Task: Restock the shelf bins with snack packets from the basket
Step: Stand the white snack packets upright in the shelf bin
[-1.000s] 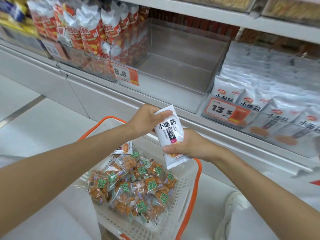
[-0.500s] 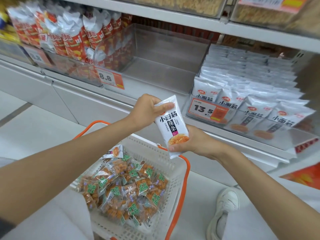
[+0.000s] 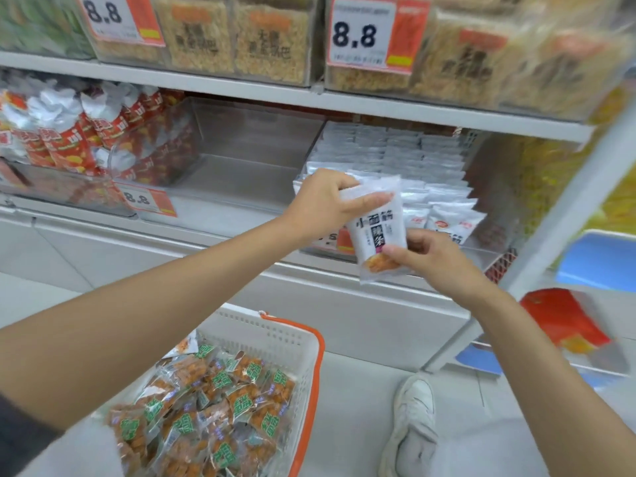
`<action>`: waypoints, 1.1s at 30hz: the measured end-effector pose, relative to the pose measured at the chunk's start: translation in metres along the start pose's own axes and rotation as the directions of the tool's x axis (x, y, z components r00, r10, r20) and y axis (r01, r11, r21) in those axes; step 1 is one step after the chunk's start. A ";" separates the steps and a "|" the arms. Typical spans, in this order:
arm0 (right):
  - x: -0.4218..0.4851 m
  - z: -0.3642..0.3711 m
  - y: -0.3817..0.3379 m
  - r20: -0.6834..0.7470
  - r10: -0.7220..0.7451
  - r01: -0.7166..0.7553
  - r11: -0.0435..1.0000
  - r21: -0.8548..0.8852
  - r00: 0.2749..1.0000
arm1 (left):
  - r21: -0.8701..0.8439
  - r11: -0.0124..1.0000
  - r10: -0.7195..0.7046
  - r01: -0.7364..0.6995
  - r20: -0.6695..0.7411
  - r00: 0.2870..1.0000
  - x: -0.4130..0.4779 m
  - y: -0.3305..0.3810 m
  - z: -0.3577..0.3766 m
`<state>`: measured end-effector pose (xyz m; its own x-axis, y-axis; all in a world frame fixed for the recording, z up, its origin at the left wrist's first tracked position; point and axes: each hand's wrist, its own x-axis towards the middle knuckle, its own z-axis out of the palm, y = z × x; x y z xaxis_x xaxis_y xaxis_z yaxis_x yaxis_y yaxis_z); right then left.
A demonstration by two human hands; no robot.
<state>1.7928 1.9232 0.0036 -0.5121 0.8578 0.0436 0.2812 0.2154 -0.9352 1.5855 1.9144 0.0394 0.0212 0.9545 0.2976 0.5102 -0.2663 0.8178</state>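
Left hand (image 3: 327,204) fingers (image 3: 370,200) curl over white packet (image 3: 377,235) top, right hand (image 3: 433,261) pinches its bottom (just off shelf (image 3: 223,228) front edge, by matching bin (image 3: 476,250)).

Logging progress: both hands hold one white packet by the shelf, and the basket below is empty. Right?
No: the head view shows the basket holding many green-labelled packets. The left hand and right hand do hold one white packet by the shelf.
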 end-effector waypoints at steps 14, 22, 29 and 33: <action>-0.014 -0.093 0.008 -0.404 -0.018 -0.071 0.976 -0.206 0.914 | 0.193 0.959 0.146 -0.209 0.294 0.944 0.073 0.080 0.087; -0.006 -0.098 0.020 -0.433 0.057 -0.175 0.955 -0.239 0.900 | 0.234 0.960 0.067 -0.154 0.342 0.937 0.081 0.074 0.090; -0.001 -0.097 0.018 -0.450 0.088 -0.203 0.956 -0.214 0.889 | 0.455 0.872 -0.045 -0.182 0.445 0.894 0.089 0.078 0.092; 0.000 -0.098 0.017 -0.370 0.188 -0.287 0.929 -0.234 0.910 | 0.400 0.911 -0.118 -0.100 0.485 0.867 0.086 0.075 0.092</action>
<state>1.8772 1.9728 0.0221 -0.1125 0.9936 -0.0059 0.5980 0.0630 -0.7990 1.7050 1.9893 0.0814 0.3755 0.9236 -0.0772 0.8067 -0.2847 0.5178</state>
